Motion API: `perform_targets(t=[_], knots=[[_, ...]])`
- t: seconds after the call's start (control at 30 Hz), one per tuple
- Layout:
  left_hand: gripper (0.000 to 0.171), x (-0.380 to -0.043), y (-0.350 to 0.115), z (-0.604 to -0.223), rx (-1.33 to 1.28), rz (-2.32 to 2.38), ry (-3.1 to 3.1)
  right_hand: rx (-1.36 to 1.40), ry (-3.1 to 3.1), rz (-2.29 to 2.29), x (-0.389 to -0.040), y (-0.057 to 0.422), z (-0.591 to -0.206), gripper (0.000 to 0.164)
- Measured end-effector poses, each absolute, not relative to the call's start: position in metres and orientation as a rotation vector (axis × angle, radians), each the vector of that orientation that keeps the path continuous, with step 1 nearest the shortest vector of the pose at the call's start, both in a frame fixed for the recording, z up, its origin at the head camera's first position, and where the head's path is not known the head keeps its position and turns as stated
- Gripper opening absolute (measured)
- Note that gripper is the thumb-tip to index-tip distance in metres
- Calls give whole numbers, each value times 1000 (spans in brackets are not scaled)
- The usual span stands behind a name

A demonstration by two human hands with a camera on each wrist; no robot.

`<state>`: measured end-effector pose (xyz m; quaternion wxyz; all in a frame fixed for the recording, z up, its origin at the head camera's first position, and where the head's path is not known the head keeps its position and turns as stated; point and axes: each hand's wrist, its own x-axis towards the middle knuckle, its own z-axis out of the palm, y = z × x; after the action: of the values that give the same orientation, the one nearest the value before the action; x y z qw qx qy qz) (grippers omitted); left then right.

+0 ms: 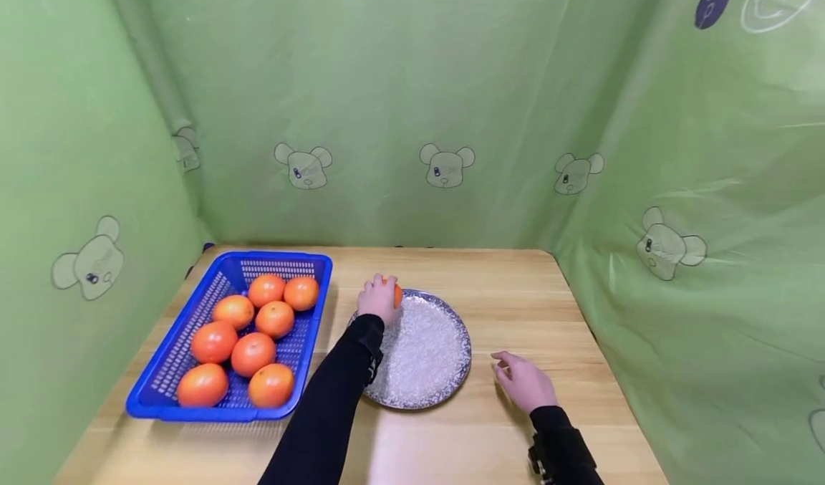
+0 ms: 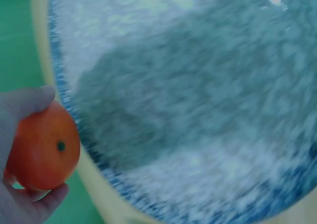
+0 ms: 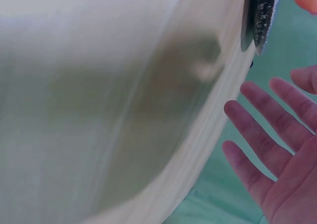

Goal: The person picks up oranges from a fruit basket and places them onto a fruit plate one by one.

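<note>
My left hand [image 1: 377, 300] grips an orange [image 2: 45, 145] above the far left rim of a round speckled plate [image 1: 422, 352]. In the left wrist view the thumb lies along one side of the fruit and the fingers along the other, with its green stem spot showing. The plate's pale, mottled surface carries the hand's shadow. To the right of the plate, my right hand [image 1: 525, 383] hovers over the table with nothing in it. Its fingers [image 3: 265, 142] are spread and relaxed in the right wrist view.
A blue plastic basket [image 1: 309, 359] on the left holds several oranges [image 1: 253, 354]. Basket and plate stand on a light wooden table [image 1: 522, 291]. Green curtains [image 1: 387, 98] printed with bear faces enclose the table at the back and both sides.
</note>
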<state>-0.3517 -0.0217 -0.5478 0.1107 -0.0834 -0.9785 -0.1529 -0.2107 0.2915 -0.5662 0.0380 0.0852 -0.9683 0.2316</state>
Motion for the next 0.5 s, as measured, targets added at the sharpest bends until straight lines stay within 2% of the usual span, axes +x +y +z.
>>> perform_targets(t=[0.23, 0.37, 0.5], knots=[[59, -346, -29, -554, -249, -470, -2998, 226, -2976, 731, -209, 296, -572, 24], [75, -350, -31, -546, -287, -483, -3070, 234, -2991, 748, -209, 295, -572, 25], [94, -357, -34, -522, -341, -494, -3159, 250, -2991, 745, -211, 293, -572, 25]])
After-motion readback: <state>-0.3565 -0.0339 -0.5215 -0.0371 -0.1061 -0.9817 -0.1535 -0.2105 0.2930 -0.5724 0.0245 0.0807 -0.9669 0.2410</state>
